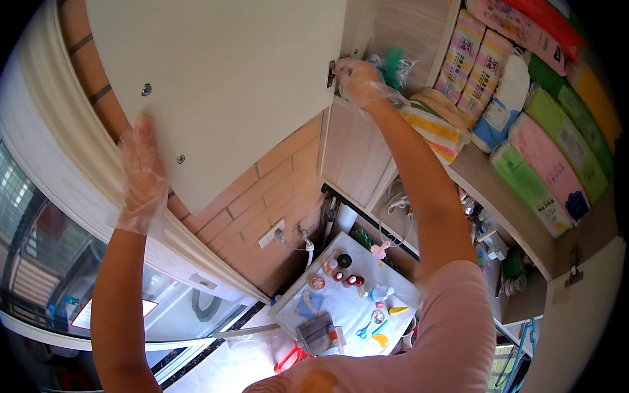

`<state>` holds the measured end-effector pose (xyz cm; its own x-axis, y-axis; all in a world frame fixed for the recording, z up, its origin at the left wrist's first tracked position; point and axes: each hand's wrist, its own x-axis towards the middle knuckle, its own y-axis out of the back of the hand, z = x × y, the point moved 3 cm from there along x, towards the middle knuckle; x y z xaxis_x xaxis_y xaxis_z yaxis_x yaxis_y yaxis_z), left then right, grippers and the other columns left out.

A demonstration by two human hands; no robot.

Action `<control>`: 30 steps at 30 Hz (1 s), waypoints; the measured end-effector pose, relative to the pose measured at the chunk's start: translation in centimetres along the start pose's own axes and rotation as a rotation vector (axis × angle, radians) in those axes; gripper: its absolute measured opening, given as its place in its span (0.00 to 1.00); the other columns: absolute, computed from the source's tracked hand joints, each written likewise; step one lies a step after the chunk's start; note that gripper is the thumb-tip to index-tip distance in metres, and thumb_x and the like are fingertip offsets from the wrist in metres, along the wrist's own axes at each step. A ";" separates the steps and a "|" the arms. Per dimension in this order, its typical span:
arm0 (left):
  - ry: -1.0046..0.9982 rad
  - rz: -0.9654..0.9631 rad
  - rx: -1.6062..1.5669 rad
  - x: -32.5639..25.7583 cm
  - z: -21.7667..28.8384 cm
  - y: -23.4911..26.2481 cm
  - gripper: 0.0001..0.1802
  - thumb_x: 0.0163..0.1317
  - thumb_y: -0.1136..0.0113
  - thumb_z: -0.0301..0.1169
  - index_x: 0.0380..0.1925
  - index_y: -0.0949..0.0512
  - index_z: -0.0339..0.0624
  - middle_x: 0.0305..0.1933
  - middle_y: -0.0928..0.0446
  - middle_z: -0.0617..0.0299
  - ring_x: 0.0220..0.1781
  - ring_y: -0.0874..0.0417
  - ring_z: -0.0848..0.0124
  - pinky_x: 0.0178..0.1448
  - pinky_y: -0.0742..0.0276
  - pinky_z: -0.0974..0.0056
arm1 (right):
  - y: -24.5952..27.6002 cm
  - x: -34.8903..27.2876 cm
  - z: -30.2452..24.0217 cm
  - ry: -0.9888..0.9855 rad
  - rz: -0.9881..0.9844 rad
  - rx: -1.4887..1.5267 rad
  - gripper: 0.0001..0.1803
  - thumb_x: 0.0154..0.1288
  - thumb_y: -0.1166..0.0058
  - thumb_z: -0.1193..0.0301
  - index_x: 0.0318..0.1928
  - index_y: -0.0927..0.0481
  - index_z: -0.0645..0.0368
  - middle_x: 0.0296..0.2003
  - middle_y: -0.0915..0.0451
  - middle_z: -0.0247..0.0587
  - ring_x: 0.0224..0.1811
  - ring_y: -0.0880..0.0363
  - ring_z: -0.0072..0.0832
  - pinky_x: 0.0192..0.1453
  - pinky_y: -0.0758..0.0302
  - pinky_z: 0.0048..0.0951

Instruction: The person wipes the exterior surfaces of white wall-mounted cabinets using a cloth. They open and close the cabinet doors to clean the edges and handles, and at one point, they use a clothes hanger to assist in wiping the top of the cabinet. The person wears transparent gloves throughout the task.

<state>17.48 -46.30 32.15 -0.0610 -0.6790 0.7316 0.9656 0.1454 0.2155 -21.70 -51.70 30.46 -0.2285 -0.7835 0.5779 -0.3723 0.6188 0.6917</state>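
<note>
My left hand (142, 171), in a thin clear plastic glove, lies flat with fingers spread against the inner face of an open white cupboard door (227, 82). My right hand (360, 80), also gloved, reaches up into the cupboard by the door's metal hinge (332, 72) and closes around a clear plastic bag holding something green (394, 65). A folded yellow-and-white striped cloth (433, 126) lies on the shelf just below that hand.
Wrapped soft packs in pink, green, yellow and white (534, 133) fill the cupboard shelf (490, 176) to the right. A brick wall (259, 198) runs below the door. Far below stands a white counter (346, 306) with small bottles and tools. A window (24, 227) curves along the left.
</note>
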 end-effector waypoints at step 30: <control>-0.127 0.056 0.250 0.6 -2.3 -0.1 0.32 0.68 0.66 0.52 0.36 0.27 0.29 0.32 0.25 0.44 0.33 0.28 0.56 0.39 0.34 0.56 | -3.4 -9.1 0.7 -0.670 0.066 1.387 0.08 0.62 0.55 0.70 0.37 0.24 0.56 0.28 0.26 0.34 0.29 0.28 0.23 0.25 0.29 0.27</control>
<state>17.92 -48.39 31.08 -0.0560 -0.5719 0.8184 0.8770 0.3636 0.3141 -18.97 -46.69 22.55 -0.4853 -0.8737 0.0341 -0.7751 0.4118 -0.4792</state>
